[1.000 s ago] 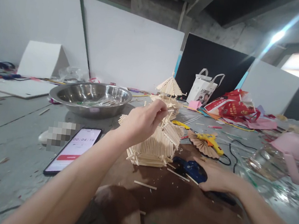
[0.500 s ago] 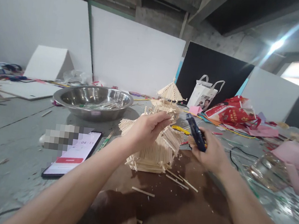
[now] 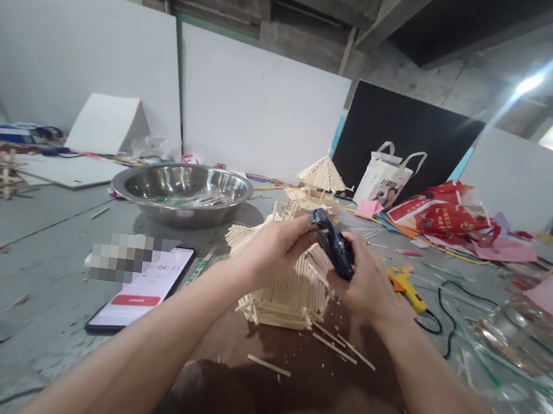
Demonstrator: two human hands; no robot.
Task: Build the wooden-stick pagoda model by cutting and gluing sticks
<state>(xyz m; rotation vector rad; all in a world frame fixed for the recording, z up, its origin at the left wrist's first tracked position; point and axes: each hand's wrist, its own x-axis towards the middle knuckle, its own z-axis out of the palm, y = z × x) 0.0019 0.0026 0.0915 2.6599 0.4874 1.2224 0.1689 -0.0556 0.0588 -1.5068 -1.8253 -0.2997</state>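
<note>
A pagoda-like model [image 3: 291, 288] built from thin wooden sticks stands on a brown board. Across its upper part reaches my left hand [image 3: 276, 244], thumb and fingers pinched together; what lies between them is hidden. My right hand [image 3: 366, 278] is wrapped round a dark blue hand tool [image 3: 336, 244], whose exact kind is unclear. The tool's upper end is right by my left fingertips; I cannot tell whether they touch. Behind the hands rises a pointed stick roof [image 3: 325, 175]. Loose sticks [image 3: 269, 365] lie in front of the model.
Left of the model are a steel basin [image 3: 179, 215] and a phone [image 3: 145, 292] showing a timer. To the right lie a yellow glue gun [image 3: 407, 289], its black cord, and a clear water container [image 3: 517, 334]. Red bags [image 3: 452, 212] and a white bag [image 3: 383, 180] stand behind.
My right hand has brought the dark blue tool left and up against the left fingertips, uncovering the yellow glue gun. The left hand stays pinched over the model. The view has shifted slightly.
</note>
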